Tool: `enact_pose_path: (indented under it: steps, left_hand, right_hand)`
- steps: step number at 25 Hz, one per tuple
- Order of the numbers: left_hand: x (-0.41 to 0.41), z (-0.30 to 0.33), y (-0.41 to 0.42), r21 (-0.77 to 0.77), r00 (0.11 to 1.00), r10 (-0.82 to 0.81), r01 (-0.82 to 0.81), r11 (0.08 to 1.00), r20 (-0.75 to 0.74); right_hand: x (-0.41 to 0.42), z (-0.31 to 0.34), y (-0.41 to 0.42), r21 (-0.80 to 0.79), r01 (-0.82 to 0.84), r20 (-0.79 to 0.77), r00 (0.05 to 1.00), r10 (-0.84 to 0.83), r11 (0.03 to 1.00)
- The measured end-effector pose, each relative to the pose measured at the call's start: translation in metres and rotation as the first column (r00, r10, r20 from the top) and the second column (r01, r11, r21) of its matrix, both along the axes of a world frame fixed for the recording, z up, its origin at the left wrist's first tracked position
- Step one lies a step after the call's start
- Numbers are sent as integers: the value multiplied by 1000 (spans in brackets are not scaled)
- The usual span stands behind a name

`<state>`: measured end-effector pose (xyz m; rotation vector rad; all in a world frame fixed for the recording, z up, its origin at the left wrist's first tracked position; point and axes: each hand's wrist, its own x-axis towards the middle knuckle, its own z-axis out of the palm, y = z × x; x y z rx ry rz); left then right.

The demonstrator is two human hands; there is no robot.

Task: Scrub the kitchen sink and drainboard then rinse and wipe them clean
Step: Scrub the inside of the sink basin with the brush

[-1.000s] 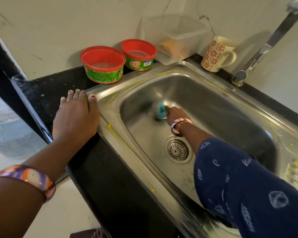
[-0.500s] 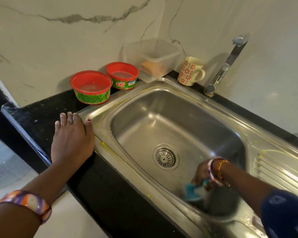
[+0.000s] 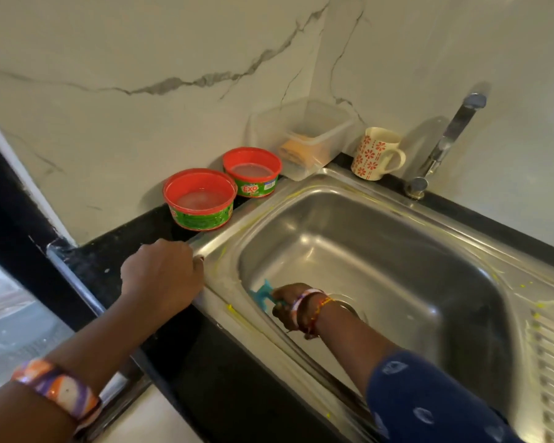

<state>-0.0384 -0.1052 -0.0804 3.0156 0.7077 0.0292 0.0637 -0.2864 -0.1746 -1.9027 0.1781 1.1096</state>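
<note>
In the head view, the right hand (image 3: pixel 290 303) at lower centre of the frame grasps a teal scrubber (image 3: pixel 263 292) and presses it against the left inner wall of the sink (image 3: pixel 381 251), low enough, it seems, to work the corner under the rim. At centre left the left hand (image 3: pixel 163 276) rests on the sink's corner edge with knuckles bent, holding nothing, probably as a brace. The drainboard (image 3: pixel 550 362) at the right edge carries yellow specks, apparently not yet scrubbed.
</note>
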Motion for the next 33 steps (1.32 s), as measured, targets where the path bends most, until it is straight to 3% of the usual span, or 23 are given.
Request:
enact_pose_path:
  steps: [3,4,7,9,10,12,14,16,19,23,26,30,33]
  left_hand:
    - [20,18,10,33,993,-46,50,998,-111]
    - [27,22,9,27,991,-67,71,997,-119]
    - [51,42,0,94,981,-194,191,977,24]
    - [74,54,-1,123,955,-269,254,959,127]
    - [88,56,0,125,943,-312,297,946,114]
    - [114,51,6,141,919,-391,394,908,-54]
    - [129,40,10,149,894,-376,418,896,-245]
    - [137,32,11,146,886,-368,419,896,-283]
    - [140,33,11,217,875,-454,483,849,-169]
    - [142,40,7,317,841,-510,541,779,-181]
    - [141,35,6,351,847,-499,531,771,-185]
    - [144,34,11,345,838,-514,544,765,-182]
    - [143,36,9,307,835,-510,550,777,-207]
  right_hand:
    - [-8,21,-9,211,206,-281,949,-142,956]
    - [-8,38,-16,259,235,-290,944,-157,937]
    - [-2,103,-30,434,248,-98,969,-228,866]
    - [6,140,-27,469,96,205,955,-214,878]
    - [14,153,-21,440,36,352,912,-209,897]
    - [31,167,4,323,-17,574,798,-181,946]
    - [51,167,37,177,-38,728,677,-105,984]
    - [73,158,64,-5,-92,818,573,57,996]
    - [103,141,86,-214,-68,816,536,216,975]
    - [105,132,91,-155,-87,782,598,176,984]
    - [109,133,82,-308,-83,810,499,307,948]
    - [107,131,100,-239,-118,844,466,266,964]
    - [111,129,98,-302,-147,824,456,335,942]
